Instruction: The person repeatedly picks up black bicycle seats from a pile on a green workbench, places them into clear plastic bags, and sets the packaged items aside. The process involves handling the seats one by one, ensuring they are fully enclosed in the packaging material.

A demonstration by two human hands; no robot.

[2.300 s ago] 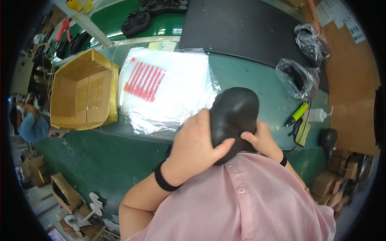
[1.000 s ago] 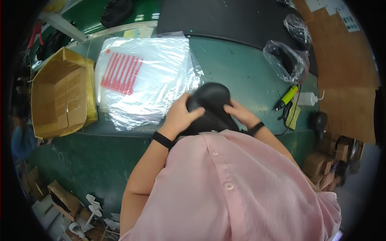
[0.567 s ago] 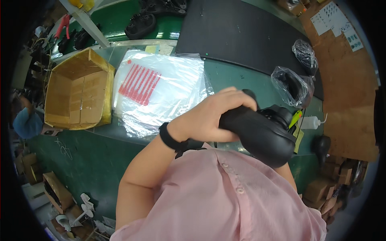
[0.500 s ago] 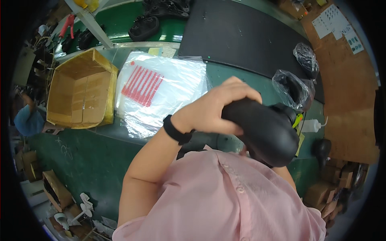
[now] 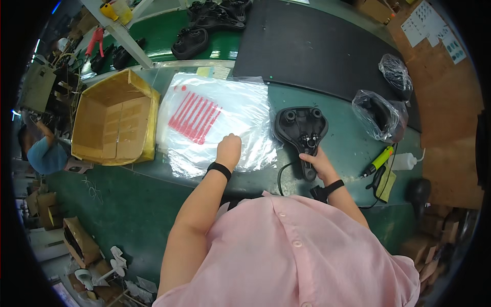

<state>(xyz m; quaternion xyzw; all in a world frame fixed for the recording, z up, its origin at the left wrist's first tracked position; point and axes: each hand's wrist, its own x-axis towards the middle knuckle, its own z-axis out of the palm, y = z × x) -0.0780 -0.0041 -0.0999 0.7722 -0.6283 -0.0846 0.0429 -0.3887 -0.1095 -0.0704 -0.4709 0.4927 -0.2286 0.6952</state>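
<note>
one hand now holding: your right hand (image 5: 320, 162) is clamping black saddle (image 5: 302, 132) by nose, flipped underside-up, body extending just beyond; that is freeing your left hand (image 5: 229, 150), curling over plastic bags (image 5: 238, 107), pinch unclear.

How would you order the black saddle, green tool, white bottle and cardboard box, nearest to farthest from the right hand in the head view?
1. Black saddle: held in the right hand.
2. Green tool: right of the hand.
3. White bottle: right of the tool.
4. Cardboard box: far left.
</note>
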